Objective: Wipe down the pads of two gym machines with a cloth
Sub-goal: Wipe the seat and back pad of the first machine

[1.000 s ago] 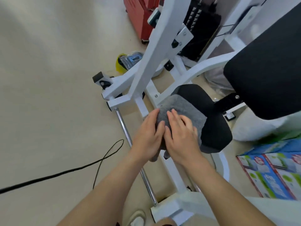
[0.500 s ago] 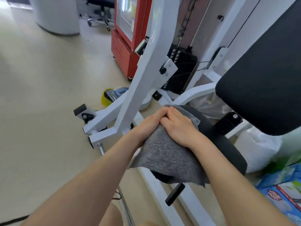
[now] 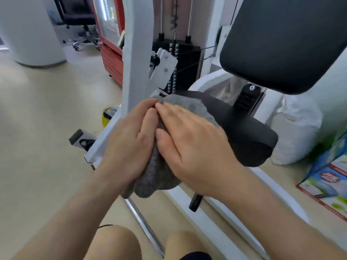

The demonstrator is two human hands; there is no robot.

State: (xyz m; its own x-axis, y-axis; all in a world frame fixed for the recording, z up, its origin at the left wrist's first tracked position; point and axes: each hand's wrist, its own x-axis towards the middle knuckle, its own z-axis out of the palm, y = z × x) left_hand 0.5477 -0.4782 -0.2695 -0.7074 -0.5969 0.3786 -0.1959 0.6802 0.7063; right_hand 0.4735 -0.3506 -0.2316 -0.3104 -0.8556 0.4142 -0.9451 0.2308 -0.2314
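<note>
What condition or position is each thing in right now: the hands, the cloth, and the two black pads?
Left hand: flat, pressing the cloth.
Right hand: flat, pressing the cloth.
Grey cloth: draped over the seat pad's near end.
Seat pad: partly covered.
Back pad: bare, untouched.

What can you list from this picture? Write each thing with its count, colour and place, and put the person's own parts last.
cloth: one, grey, draped over the seat pad's near end, under both hands
seat pad: one, black, centre right
back pad: one, black, upper right
machine frame: one, white, centre
weight stack: one, black, behind the frame
cabinet: one, red, behind the frame to its left
office chair: one, black, far upper left
boxes: printed blue and green, right edge
left hand: flat on the cloth
right hand: flat on the cloth, fingers spread
</note>
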